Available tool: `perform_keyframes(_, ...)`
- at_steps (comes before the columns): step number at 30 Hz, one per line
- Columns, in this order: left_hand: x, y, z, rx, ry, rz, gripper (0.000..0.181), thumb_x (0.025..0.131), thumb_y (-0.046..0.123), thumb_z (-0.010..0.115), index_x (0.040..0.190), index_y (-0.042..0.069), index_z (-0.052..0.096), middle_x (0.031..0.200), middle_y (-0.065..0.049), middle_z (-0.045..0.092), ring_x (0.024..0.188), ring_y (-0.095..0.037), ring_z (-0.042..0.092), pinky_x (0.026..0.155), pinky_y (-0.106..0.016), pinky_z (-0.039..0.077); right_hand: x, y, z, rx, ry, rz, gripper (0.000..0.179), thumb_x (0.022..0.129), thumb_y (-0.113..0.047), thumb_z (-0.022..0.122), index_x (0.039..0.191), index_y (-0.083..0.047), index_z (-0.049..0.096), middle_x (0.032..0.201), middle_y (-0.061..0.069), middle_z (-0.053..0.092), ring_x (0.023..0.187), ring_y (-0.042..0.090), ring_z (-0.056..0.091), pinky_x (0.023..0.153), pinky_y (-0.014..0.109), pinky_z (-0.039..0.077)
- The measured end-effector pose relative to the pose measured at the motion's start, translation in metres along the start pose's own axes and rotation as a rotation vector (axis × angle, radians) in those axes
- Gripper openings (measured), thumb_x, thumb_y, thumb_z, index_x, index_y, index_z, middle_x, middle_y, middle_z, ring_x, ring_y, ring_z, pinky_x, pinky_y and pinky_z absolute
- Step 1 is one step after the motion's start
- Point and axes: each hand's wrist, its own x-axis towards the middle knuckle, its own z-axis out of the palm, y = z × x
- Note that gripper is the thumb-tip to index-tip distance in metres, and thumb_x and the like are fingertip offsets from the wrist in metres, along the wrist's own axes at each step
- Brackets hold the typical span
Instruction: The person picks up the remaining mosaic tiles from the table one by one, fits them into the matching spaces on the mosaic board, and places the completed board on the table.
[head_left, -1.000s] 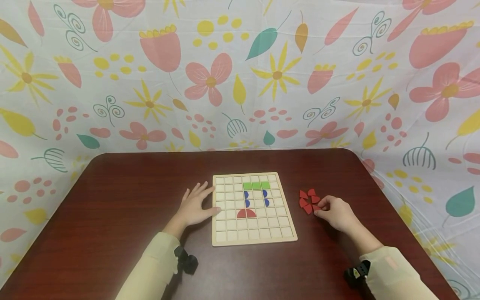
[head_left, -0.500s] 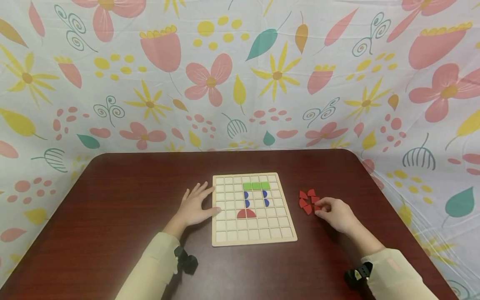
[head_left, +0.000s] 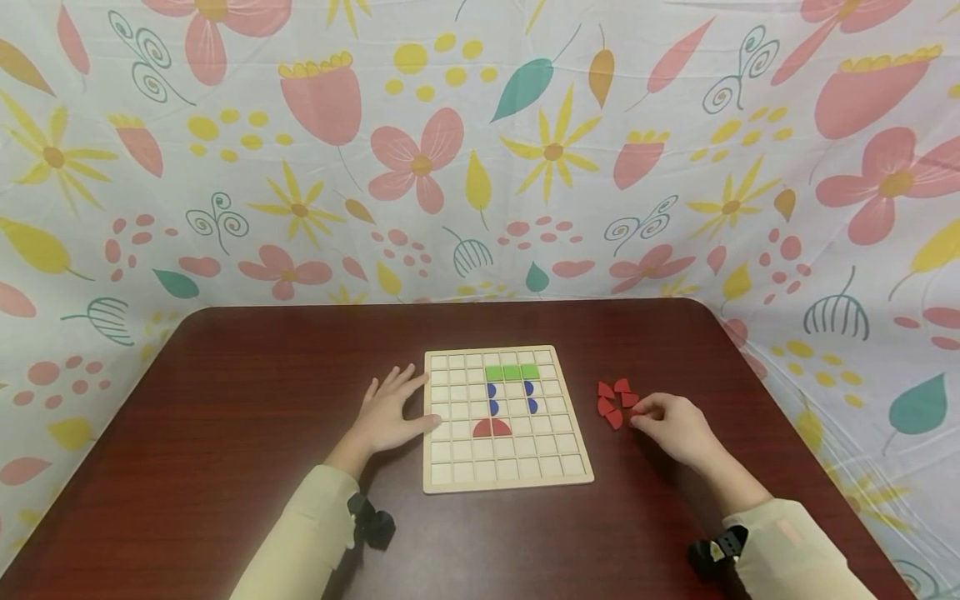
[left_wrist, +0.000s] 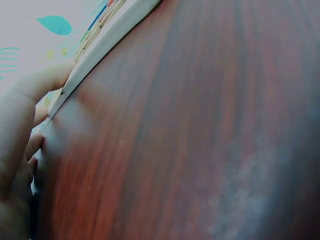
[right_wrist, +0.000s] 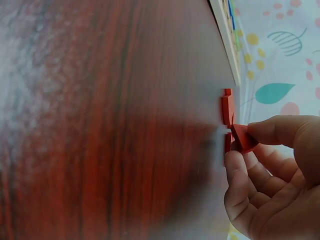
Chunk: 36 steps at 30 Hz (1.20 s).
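Note:
A wooden grid board (head_left: 510,485) lies on the table, bearing several green squares (head_left: 512,372), blue half-circles (head_left: 492,390) and two red quarter-circles (head_left: 492,427) that together form a half-circle. My left hand (head_left: 390,415) has its fingers spread, with thumb and index finger touching the board's left edge; the left wrist view shows a finger (left_wrist: 42,85) against the board's side (left_wrist: 95,57). Right of the board, my right hand (head_left: 675,427) pinches a red quarter-circle piece (right_wrist: 244,139) between thumb and finger. The piece is tilted beside several loose red quarter-circle pieces (head_left: 614,418).
The dark wood table (head_left: 225,433) extends around the board. A floral cloth (head_left: 420,250) hangs behind the table and at its sides. Black cameras (head_left: 372,523) are strapped to both wrists.
The right hand's red piece has shifted slightly and is now mostly hidden behind the fingers in the head view. The left hand and the board have stayed in place.

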Motion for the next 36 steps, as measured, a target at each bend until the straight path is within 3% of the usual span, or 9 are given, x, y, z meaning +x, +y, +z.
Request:
perform_keyframes(11, 0.0008, -0.0023, 0.0022, 0.009, 0.004, -0.003, 0.078, 0.081, 0.057, 0.062, 0.146, 0.023, 0.037, 0.157, -0.007, 0.024, 0.147, -0.031, 0.014, 0.115, -0.059, 0.005, -0.0031, -0.003, -0.0015, 0.065, -0.009, 0.032, 0.026, 0.089, -0.012, 0.062, 0.112, 0.001, 0.064, 0.078, 0.008, 0.068, 0.064, 0.013, 0.056, 0.051, 0.026, 0.043)
perform_keyframes(19, 0.0012, -0.0025, 0.0028, 0.01, 0.005, -0.001, 0.077, 0.081, 0.056, 0.062, 0.146, 0.023, 0.038, 0.157, -0.007, 0.025, 0.147, -0.031, 0.015, 0.115, -0.06, 0.005, -0.003, -0.002, -0.0016, 0.068, 0.006, 0.05, 0.023, 0.09, -0.013, 0.059, 0.107, 0.0, 0.063, 0.076, 0.005, 0.066, 0.062, 0.012, 0.054, 0.052, 0.026, 0.042)
perform_keyframes(27, 0.0011, -0.0024, 0.0019, 0.002, 0.0, 0.008, 0.076, 0.081, 0.057, 0.061, 0.146, 0.023, 0.039, 0.157, -0.007, 0.025, 0.147, -0.031, 0.014, 0.115, -0.06, 0.004, -0.0023, -0.0037, -0.0005, 0.164, -0.028, 0.097, 0.023, 0.09, -0.016, 0.062, 0.104, 0.003, 0.062, 0.077, 0.007, 0.066, 0.067, 0.015, 0.06, 0.055, 0.026, 0.051)
perform_keyframes(36, 0.0006, -0.0029, 0.002, -0.001, 0.003, 0.01, 0.076, 0.081, 0.056, 0.061, 0.146, 0.023, 0.039, 0.157, -0.008, 0.025, 0.147, -0.031, 0.015, 0.115, -0.059, 0.004, -0.0024, -0.0073, 0.0015, 0.244, -0.024, 0.088, 0.025, 0.089, -0.013, 0.062, 0.106, 0.006, 0.062, 0.081, 0.01, 0.069, 0.069, 0.014, 0.062, 0.057, 0.027, 0.053)
